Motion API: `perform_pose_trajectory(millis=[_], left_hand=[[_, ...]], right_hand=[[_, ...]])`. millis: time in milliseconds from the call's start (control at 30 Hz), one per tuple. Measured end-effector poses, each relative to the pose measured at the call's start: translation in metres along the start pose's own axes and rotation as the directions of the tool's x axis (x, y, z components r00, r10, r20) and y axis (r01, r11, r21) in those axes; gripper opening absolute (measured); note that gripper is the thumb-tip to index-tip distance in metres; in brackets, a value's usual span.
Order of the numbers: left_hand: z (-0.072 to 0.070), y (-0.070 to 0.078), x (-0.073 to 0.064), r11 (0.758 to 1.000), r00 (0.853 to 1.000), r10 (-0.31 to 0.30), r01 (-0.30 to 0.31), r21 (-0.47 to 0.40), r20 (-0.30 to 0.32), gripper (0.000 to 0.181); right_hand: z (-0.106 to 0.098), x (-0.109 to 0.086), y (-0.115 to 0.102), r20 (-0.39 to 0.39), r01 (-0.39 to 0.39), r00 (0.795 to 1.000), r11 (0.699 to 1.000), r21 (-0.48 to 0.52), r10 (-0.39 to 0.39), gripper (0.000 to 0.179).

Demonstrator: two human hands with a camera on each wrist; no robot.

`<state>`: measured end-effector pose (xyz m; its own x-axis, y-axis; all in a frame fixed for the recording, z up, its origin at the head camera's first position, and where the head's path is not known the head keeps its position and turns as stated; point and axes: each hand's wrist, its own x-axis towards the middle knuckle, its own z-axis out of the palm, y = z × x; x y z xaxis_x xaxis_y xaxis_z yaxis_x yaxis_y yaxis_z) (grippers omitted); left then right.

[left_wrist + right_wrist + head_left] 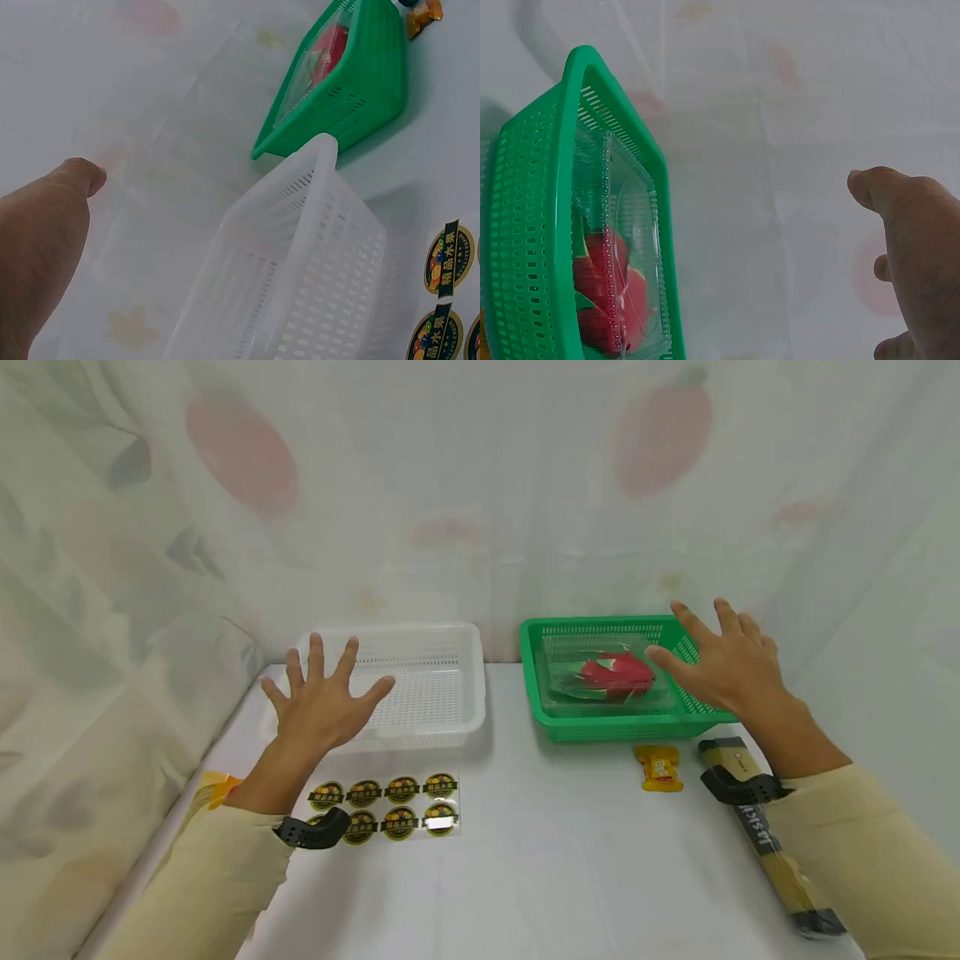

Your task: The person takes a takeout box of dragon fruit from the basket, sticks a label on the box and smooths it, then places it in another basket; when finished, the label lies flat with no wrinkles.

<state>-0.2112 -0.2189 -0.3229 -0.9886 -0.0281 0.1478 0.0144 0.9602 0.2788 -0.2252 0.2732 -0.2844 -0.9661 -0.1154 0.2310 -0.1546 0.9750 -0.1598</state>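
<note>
My left hand [318, 703] hovers with fingers spread above the left end of a white plastic basket [480, 681], holding nothing. My right hand [723, 664], also spread and holding nothing, is raised over the right end of a green plastic basket [637, 728]. Inside the green basket lies a clear plastic clamshell box [634, 180] with a red dragon fruit [618, 675] in it. Only the thumb of the left hand [52, 225] shows in the left wrist view. The right wrist view catches part of the right hand [922, 255], apart from the basket.
A sheet of round fruit stickers [401, 822] lies in front of the white basket. A small yellow packet [660, 768] sits before the green one. A long black-and-tan package [776, 852] lies under the right forearm. Orange-yellow packaging [217, 787] is partly hidden by the left arm. A curtain [450, 485] hangs behind.
</note>
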Motion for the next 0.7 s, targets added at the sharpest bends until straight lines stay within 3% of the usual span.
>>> perform_pose_trajectory(millis=[433,700], left_hand=[[0.004,0.017,0.001,1.0,1.0,0.013,-0.013,-0.018,-0.013,0.098],[0.014,0.029,0.003,0.999,1.0,0.021,-0.022,-0.031,-0.018,0.098]], right_hand=[[0.004,0.009,0.01,0.017,-0.019,1.0,0.999,0.036,0.018,0.082],[0.009,0.012,0.019,0.024,-0.025,0.999,0.997,0.076,0.023,0.082]])
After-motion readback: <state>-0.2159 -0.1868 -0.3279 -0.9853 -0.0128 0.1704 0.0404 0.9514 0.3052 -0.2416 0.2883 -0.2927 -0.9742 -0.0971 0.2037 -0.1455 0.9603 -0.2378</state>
